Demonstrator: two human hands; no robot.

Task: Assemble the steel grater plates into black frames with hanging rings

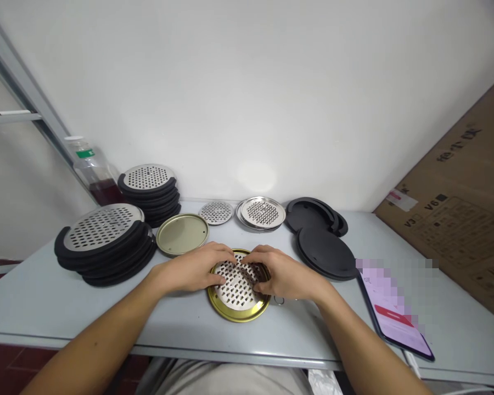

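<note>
A round perforated metal plate (237,289) lies on a gold-coloured round metal tray (239,314) at the near middle of the table. From its left side, my left hand (201,269) grips the plate, the thumb on its top and the fingers curled at the far edge. My right hand (278,271) holds the plate's right side, with the thumb and fingertips on the perforated surface. Part of the plate and tray rim is covered by both hands. A small metal ring (279,300) shows beside my right hand.
Stacked black round holders with perforated plates (102,230) and another such stack (148,189) stand left. Behind are a gold lid (182,235), a loose perforated disc (216,213) and silver plates (262,213). Black discs (327,252), a phone (395,312) and a cardboard box (448,219) are right.
</note>
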